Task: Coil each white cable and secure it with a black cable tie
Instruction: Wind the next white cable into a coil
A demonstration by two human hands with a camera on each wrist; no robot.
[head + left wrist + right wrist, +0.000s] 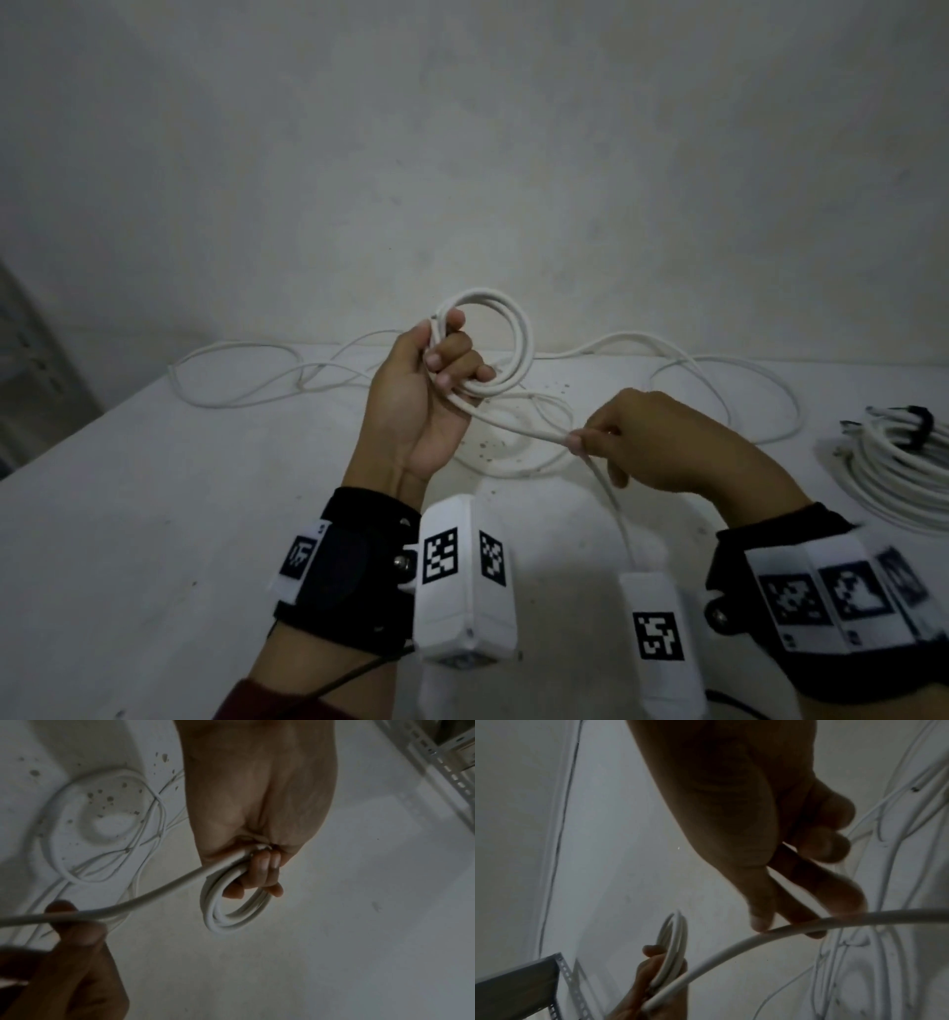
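Left hand [426, 390] raised palm-up, fingers curled around upright coiled loops of round white cable [506, 339], right hand [662, 447] knuckles-up pinching its slack strand, slanting between them above white table [154, 514].

No legible text, brand, number or label appears in any view. The only printed marks are black-and-white square fiducial patterns on the white wrist camera housings [464, 575] and the black wrist straps [341, 555]; they carry no characters.
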